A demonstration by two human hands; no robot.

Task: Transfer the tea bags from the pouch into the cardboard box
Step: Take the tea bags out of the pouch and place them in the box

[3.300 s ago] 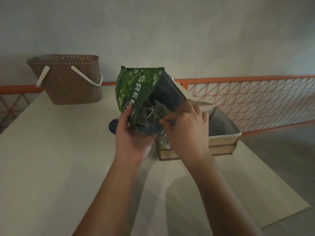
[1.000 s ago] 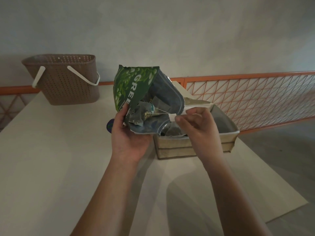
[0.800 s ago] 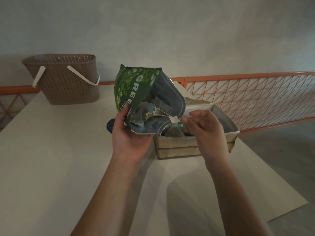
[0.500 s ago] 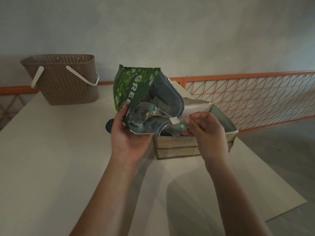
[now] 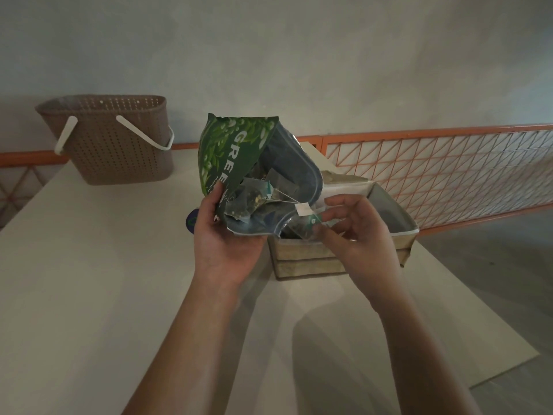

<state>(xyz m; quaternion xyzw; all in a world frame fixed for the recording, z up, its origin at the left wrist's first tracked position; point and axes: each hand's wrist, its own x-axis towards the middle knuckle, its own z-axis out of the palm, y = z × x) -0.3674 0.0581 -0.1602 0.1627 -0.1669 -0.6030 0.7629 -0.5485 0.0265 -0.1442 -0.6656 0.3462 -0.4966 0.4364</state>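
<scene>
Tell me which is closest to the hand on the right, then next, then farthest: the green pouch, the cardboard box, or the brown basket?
From the right hand:
1. Cardboard box, right under the hand.
2. Green pouch, just to its left, in the left hand.
3. Brown basket, far back left on the table.

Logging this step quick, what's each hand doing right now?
Left hand: gripping the open green pouch.
Right hand: pinching a tea bag over the cardboard box.

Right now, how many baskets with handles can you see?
1. The brown basket stands at the table's far left, away from both hands. Nothing else here has handles; none seem hidden.
</scene>
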